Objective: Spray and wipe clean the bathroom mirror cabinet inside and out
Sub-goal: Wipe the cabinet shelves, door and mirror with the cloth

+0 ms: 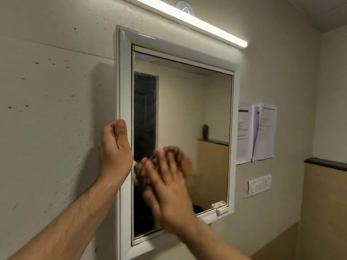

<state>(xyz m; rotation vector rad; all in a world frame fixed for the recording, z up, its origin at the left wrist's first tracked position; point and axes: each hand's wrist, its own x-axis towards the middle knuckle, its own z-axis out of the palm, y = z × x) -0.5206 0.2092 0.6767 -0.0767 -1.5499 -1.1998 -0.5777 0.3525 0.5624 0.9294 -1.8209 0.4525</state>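
Observation:
The white-framed mirror cabinet [124, 72] hangs on the wall, its door closed and its mirror [187, 109] facing me. My left hand [114, 151] grips the frame's left edge at mid height, thumb up on the front face. My right hand [169, 194], blurred by motion, presses a brown cloth [185, 162] flat against the lower left of the glass with fairly straight fingers. The cloth shows past my fingertips, and its reflection lies beside it in the glass. No spray bottle is in view.
A lit tube light [187, 19] runs above the cabinet. A hinge [219, 205] sits at the door's lower right corner. Two printed sheets [262, 132] and a switch plate [260, 185] are on the wall to the right, above a dark ledge [326, 164].

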